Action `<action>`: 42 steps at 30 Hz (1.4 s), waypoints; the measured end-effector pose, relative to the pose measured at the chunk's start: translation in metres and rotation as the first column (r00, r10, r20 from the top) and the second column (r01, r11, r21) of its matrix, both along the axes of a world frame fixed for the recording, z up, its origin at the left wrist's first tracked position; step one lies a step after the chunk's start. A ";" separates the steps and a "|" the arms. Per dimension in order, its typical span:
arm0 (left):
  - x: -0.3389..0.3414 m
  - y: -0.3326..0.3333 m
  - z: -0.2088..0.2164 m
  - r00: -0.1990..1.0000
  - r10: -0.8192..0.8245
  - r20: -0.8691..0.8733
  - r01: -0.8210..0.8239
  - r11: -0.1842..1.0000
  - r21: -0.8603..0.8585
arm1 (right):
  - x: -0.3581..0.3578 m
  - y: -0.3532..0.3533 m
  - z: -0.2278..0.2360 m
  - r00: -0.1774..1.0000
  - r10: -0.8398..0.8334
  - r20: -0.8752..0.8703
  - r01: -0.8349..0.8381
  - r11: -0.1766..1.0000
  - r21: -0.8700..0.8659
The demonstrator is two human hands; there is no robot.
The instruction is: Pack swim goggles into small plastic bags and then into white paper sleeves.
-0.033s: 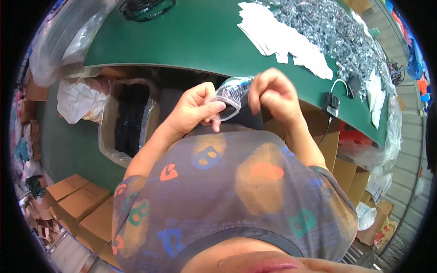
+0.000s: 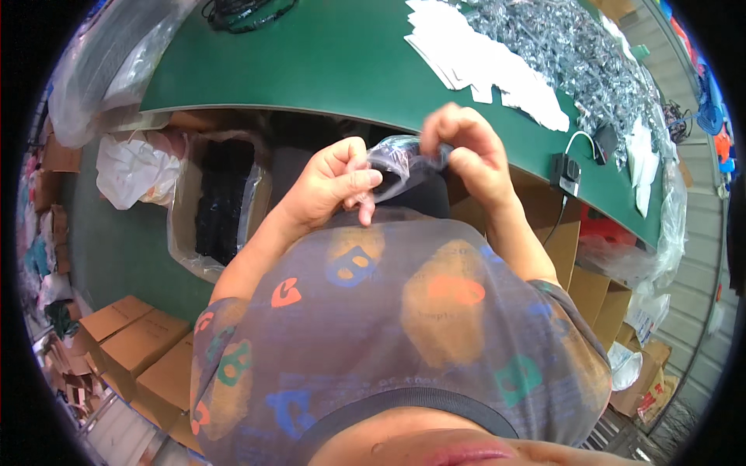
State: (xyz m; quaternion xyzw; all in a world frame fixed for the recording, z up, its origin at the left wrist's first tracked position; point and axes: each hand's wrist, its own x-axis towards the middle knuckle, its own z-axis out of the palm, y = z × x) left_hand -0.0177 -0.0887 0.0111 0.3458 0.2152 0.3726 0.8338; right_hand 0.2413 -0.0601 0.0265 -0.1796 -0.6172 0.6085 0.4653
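Observation:
A small clear plastic bag point(image 2: 400, 180) is stretched between my two hands, just off the near edge of the green table. Something dark and shiny shows through the film; its kind I cannot make out. My left hand point(image 2: 336, 180) is closed, thumb and fingers pinching the bag's left end. At its right end my right hand point(image 2: 469, 152) is closed on the film with curled fingers, slightly smeared by motion.
On the green table point(image 2: 334, 70) lie white flat paper pieces point(image 2: 489, 66), a heap of shiny clear packets point(image 2: 571, 66), a black cable coil point(image 2: 247, 12) and a black adapter point(image 2: 565, 175). A lined carton point(image 2: 180, 225) with black contents stands left; brown boxes point(image 2: 140, 342) sit lower left.
My right hand has shifted slightly up and left. The film now reaches further toward its fingers, and the bag's round opening has been drawn out of shape. My left hand has barely moved.

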 end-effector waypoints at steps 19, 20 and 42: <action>0.018 -0.013 -0.027 0.688 0.532 -0.493 0.269 0.444 0.854 | -0.026 -0.020 -0.114 0.829 0.238 0.506 -0.244 0.968 -0.056; 0.017 -0.011 -0.028 0.675 0.564 -0.475 0.297 0.382 0.875 | -0.030 -0.019 -0.113 0.799 0.318 0.510 -0.321 0.943 -0.084; 0.013 -0.101 -0.026 0.680 0.674 -0.290 0.161 0.248 0.955 | -0.039 -0.088 -0.096 0.856 0.460 0.235 -0.400 0.878 -0.262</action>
